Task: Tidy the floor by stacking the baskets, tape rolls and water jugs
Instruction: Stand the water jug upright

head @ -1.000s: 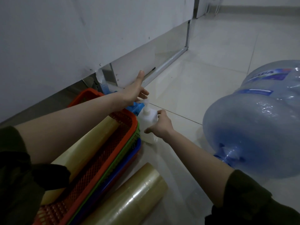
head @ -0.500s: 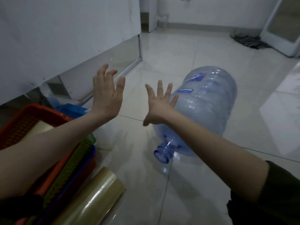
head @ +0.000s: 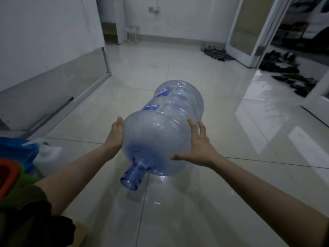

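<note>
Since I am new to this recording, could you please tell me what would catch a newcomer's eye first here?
A large translucent blue plastic water jug dominates the centre, on its side over the glossy pale tiled floor, neck toward the camera. The left hand and right hand press flat against its shoulder, one on each side. At the lower left edge, the orange rim of a plastic basket peeks in.

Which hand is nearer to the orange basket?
Left. The left hand presses the side of the water jug facing the orange basket; the right hand presses the opposite side.
</note>
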